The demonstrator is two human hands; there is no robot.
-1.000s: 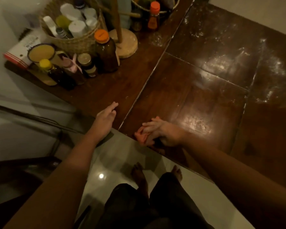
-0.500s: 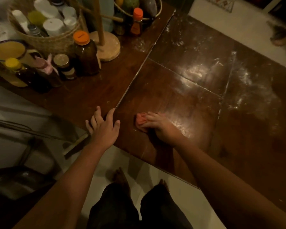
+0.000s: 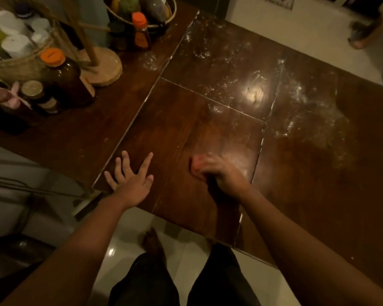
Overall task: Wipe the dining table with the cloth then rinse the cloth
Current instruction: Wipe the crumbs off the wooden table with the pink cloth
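Pinkish-orange cloth (image 3: 196,165) lies on the dark wood tabletop (image 3: 208,129), near the front edge, bunched under the right hand (image 3: 221,173); only its left part shows past the fingers, rest hidden. Right hand is curled down over the cloth w/ fingers bent, pressing it to the wood; hand & cloth both motion-blurred. Left hand (image 3: 131,180) lies flat, palm down, fingers spread wide, holding nothing, near the tabletop's front-left corner, apart from the cloth. White powdery smears (image 3: 296,96) cover the far & right panels of the tabletop, w/ a bright light glare in the middle; panel around the cloth looks mostly clear of them. Far left: brown bottle w/ orange cap (image 3: 62,78), small jars beside it, a woven basket (image 3: 16,62) of white-capped containers behind, a round wooden stand base (image 3: 102,67) just right of the bottle. Further back, a small orange-capped bottle (image 3: 140,32) in front of a wire-rimmed bowl (image 3: 142,9). Below the edge: pale tiled floor (image 3: 186,261), dark trousers, one bare foot (image 3: 153,241).
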